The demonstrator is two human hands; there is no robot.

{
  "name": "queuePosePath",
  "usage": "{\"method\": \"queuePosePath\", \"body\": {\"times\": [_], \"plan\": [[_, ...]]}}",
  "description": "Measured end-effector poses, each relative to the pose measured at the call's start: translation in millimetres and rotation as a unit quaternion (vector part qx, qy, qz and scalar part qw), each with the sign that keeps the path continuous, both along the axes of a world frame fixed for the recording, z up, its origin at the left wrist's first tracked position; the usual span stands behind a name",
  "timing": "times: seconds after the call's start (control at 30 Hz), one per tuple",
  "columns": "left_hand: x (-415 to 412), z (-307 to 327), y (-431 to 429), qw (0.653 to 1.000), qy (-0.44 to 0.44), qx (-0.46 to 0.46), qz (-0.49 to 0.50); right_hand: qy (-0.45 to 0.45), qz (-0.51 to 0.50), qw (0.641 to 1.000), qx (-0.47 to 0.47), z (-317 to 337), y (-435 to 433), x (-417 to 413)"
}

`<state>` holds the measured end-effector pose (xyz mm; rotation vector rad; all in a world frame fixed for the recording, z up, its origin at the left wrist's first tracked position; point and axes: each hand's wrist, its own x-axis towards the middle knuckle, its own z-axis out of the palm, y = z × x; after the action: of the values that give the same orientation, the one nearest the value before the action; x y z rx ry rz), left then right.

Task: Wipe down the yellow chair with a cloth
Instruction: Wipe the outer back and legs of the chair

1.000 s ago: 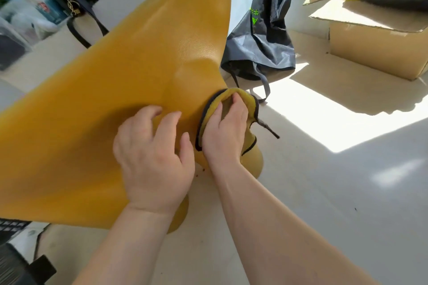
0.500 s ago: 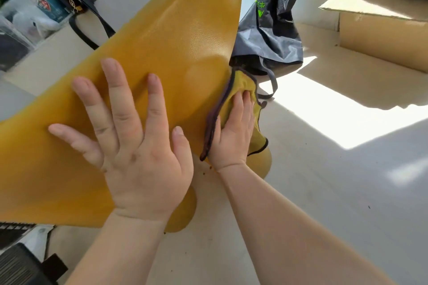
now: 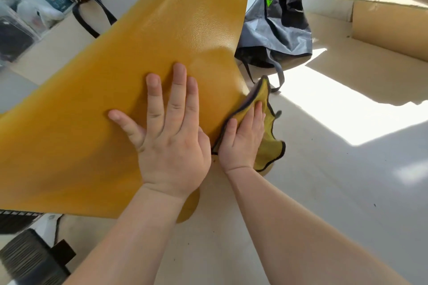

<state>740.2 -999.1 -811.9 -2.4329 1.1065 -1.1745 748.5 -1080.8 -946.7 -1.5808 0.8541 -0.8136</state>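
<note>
The wipe looks mid-way: the left hand [image 3: 172,146] lies open, steadying the yellow chair [image 3: 139,71], the right hand [image 3: 243,140] presses the cloth [image 3: 266,122] flat against its edge, and the broad surface seemingly remains.

Both forearms are showing bare from the bottom edge up to the wrists, no sleeves reaching into view; the left hand [image 3: 172,146] and right hand [image 3: 240,143] are wearing nothing, with short, unpainted nails
</note>
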Motion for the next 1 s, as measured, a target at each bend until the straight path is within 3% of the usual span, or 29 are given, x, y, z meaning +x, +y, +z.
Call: {"method": "queuePosePath", "body": {"times": [0.1, 0.27, 0.4, 0.5, 0.57, 0.63, 0.73, 0.87, 0.93, 1.0], "plan": [[-1, -2, -1, 0.999, 0.004, 0.045, -0.014, 0.053, 0.019, 0.994, 0.098, -16, 0, -7], [2, -10, -5, 0.998, 0.031, 0.047, -0.03, -0.038, 0.015, 0.999, -0.008, 33, 17, 1], [0, -17, -7, 0.996, 0.053, 0.069, -0.03, -0.029, -0.025, 0.998, 0.041, -3, 15, 6], [0, -17, -6, 0.995, 0.054, 0.081, -0.017, 0.059, -0.026, 0.975, 0.214, -62, 5, 0], [1, -16, -5, 0.995, 0.056, 0.083, -0.016, 0.114, -0.001, 0.914, 0.389, -89, -10, -2], [1, -16, -5, 0.995, 0.057, 0.083, -0.016, 0.144, 0.016, 0.877, 0.459, -94, -20, -2], [0, -14, -5, 0.995, 0.054, 0.084, -0.015, 0.129, 0.011, 0.907, 0.4, -70, -12, -1], [-4, -9, -2, 0.994, 0.082, 0.073, -0.024, 0.022, 0.011, 0.982, 0.186, -9, 18, -2], [-6, -4, 3, 0.993, 0.099, 0.047, -0.049, -0.036, 0.002, 0.998, 0.058, 26, 28, 4], [-9, 1, 11, 0.992, 0.103, 0.021, -0.075, -0.07, -0.026, 0.997, -0.008, 44, 27, 11]]}}
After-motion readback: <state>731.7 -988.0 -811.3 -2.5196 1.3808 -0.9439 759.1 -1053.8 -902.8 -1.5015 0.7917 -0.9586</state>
